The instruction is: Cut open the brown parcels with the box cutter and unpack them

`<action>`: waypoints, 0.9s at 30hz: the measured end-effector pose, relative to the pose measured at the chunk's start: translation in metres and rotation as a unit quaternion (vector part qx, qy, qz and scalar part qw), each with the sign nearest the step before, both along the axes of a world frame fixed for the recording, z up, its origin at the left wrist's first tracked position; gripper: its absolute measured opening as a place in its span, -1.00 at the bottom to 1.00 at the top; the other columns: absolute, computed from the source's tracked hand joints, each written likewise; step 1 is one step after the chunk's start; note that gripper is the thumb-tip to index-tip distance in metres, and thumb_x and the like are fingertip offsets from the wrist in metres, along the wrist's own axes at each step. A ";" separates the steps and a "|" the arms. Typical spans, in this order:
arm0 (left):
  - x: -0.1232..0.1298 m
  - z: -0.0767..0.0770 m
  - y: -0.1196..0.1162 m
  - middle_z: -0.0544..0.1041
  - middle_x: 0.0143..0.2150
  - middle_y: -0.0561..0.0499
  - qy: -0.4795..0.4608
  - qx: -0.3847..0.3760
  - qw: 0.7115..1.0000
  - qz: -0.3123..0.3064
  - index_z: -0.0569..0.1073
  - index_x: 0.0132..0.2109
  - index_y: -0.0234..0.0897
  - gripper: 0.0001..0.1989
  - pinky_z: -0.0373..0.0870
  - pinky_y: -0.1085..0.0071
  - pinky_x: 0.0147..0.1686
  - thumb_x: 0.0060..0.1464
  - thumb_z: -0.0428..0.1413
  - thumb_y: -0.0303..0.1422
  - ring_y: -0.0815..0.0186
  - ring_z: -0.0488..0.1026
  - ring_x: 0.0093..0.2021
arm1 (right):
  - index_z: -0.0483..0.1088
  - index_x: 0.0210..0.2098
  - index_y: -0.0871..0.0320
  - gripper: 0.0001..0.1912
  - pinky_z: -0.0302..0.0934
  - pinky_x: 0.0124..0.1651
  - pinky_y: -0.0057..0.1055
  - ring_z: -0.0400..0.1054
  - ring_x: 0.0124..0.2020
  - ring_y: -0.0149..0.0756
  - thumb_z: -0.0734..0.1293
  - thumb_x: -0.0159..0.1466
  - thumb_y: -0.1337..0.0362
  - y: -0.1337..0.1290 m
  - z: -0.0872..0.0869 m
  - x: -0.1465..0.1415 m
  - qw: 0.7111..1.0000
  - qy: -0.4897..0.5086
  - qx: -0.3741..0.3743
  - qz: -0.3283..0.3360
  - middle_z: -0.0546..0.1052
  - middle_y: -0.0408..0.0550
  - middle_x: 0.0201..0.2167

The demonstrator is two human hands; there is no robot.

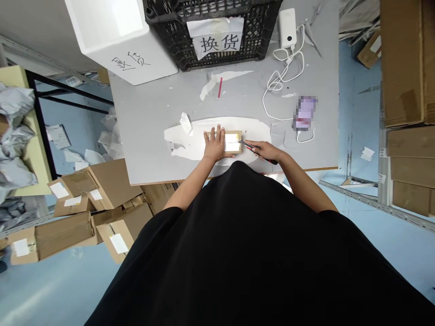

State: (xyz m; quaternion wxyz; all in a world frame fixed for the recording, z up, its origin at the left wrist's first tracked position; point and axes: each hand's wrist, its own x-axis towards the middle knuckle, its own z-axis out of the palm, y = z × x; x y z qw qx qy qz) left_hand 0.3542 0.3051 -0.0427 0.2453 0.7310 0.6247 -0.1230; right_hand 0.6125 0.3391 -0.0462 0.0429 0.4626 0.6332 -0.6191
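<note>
While my left hand is covering the box, a tool tip is meeting its end

Because I am working through one head view, I am not telling whether the tip is biting into the cardboard or only touching it. My left hand [215, 147] is spreading its fingers, unclenched, over the left part of the small box [234, 148]; my right hand [265, 150] is wrapping its fingers around a dark cutter-like tool [248, 145]. As I am judging it, the tip could be skidding across the top towards the left fingers if I am pushing too hard. The box could also be swivelling if the white sheet [190, 147] beneath is sliding, and a deep stroke could be scoring whatever the box is containing.

The box is lying on that sheet, near the middle of the near edge of the table [146, 127]. Its long axis is running left to right, roughly along that edge; its labelled face is pointing up, and the short end by the tip is facing the table's right edge.
</note>
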 end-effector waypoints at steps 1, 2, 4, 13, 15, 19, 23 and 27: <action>0.000 0.000 0.000 -0.31 0.52 -0.39 0.001 0.001 1.000 0.002 -0.26 0.49 -0.52 0.24 -0.51 -0.26 0.33 0.01 0.11 0.24 -0.29 -0.37 0.48 | 0.16 0.40 -0.08 -0.43 0.16 -0.40 -0.55 0.16 -0.61 -0.54 0.17 0.43 0.34 0.000 0.002 0.001 1.000 -0.001 -0.006 0.002 0.45 -0.21 -0.44; 0.000 -0.001 -0.001 -0.30 0.52 -0.39 0.000 0.005 1.000 0.004 -0.24 0.49 -0.51 0.23 -0.51 -0.26 0.33 0.02 0.11 0.24 -0.29 -0.36 0.48 | 0.16 0.40 -0.08 -0.43 0.16 -0.39 -0.54 0.16 -0.61 -0.53 0.18 0.43 0.33 0.000 0.003 0.003 1.000 -0.001 -0.010 0.003 0.45 -0.21 -0.45; 0.000 -0.004 -0.001 -0.29 0.52 -0.40 -0.010 0.018 1.000 0.009 -0.21 0.49 -0.50 0.21 -0.50 -0.26 0.33 0.03 0.11 0.24 -0.29 -0.34 0.48 | 0.17 0.39 -0.10 -0.43 0.17 -0.38 -0.53 0.17 -0.61 -0.53 0.18 0.42 0.34 0.000 0.003 0.005 1.000 0.000 -0.011 0.002 0.45 -0.22 -0.44; 0.001 0.000 -0.002 -0.19 0.51 -0.46 -0.037 0.030 0.999 0.011 -0.11 0.47 -0.50 0.20 -0.44 -0.29 0.30 -0.02 0.20 0.20 -0.33 -0.30 0.46 | 0.18 0.39 -0.06 -0.43 0.17 -0.41 -0.56 0.15 -0.61 -0.55 0.18 0.42 0.35 -0.001 -0.007 -0.001 0.999 0.028 -0.007 -0.015 0.43 -0.23 -0.45; 0.001 0.002 -0.002 -0.18 0.50 -0.48 -0.043 0.026 0.999 0.012 -0.10 0.46 -0.52 0.19 -0.44 -0.28 0.30 -0.01 0.20 0.19 -0.35 -0.31 0.46 | 0.17 0.40 -0.07 -0.43 0.18 -0.42 -0.56 0.15 -0.61 -0.54 0.18 0.42 0.34 -0.003 -0.008 0.000 0.999 0.028 -0.016 -0.019 0.43 -0.22 -0.44; 0.001 0.001 -0.002 -0.18 0.50 -0.48 -0.042 0.026 0.999 0.014 -0.10 0.46 -0.51 0.16 -0.44 -0.28 0.31 0.02 0.18 0.18 -0.33 -0.31 0.46 | 0.14 0.41 -0.09 -0.42 0.20 -0.41 -0.54 0.16 -0.58 -0.53 0.18 0.42 0.31 -0.007 -0.008 0.005 0.999 0.041 -0.029 -0.020 0.44 -0.21 -0.41; -0.001 -0.004 -0.001 -0.19 0.50 -0.48 -0.037 0.033 0.999 0.014 -0.12 0.47 -0.49 0.15 -0.45 -0.28 0.31 0.03 0.17 0.18 -0.30 -0.29 0.47 | 0.15 0.41 -0.07 -0.42 0.19 -0.42 -0.56 0.15 -0.59 -0.54 0.19 0.42 0.31 -0.006 -0.009 0.005 0.999 0.032 -0.021 -0.021 0.44 -0.21 -0.42; -0.004 -0.010 -0.003 -0.13 0.50 -0.43 -0.034 0.052 0.998 -0.019 -0.06 0.46 -0.39 0.12 -0.41 -0.29 0.31 0.00 0.19 0.18 -0.31 -0.28 0.47 | 0.17 0.39 -0.08 -0.43 0.19 -0.42 -0.56 0.17 -0.60 -0.54 0.19 0.42 0.33 -0.006 -0.011 0.002 1.000 0.020 0.004 -0.013 0.45 -0.21 -0.44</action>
